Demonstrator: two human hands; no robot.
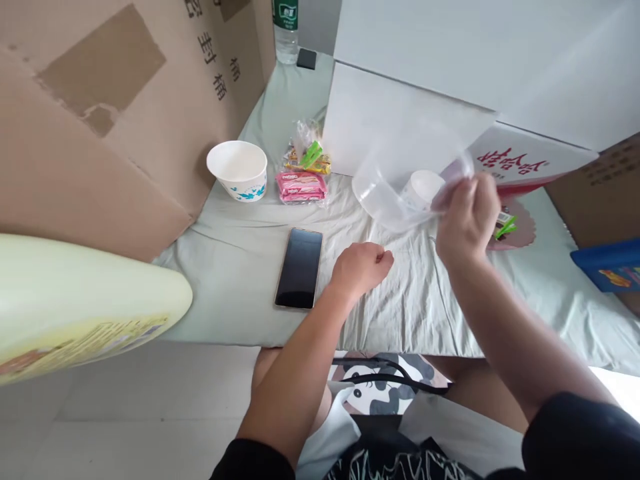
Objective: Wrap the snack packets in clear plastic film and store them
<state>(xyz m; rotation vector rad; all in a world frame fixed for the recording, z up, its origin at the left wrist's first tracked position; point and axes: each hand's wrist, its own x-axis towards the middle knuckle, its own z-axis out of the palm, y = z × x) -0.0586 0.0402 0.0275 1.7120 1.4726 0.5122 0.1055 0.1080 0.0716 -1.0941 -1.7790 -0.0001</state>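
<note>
Clear plastic (373, 195) blurs, gripped in your right hand (467, 217); your left hand (361, 268) is clenched over the cloth (235, 257), near the phone (299, 269).

Cardboard box (75, 153), at left: is carrying dark printed characters in a column, the lower two reading 封 and 桶, the topmost being cut by the picture's edge, with another 桶 standing farther right. White box (415, 110): is showing large red characters, upside down and not surely legible. Pink packets (302, 188) are bearing inverted white lettering, apparently "nabati", while the bottle's (286, 33) green label is displaying white marks too small for reading.
</note>
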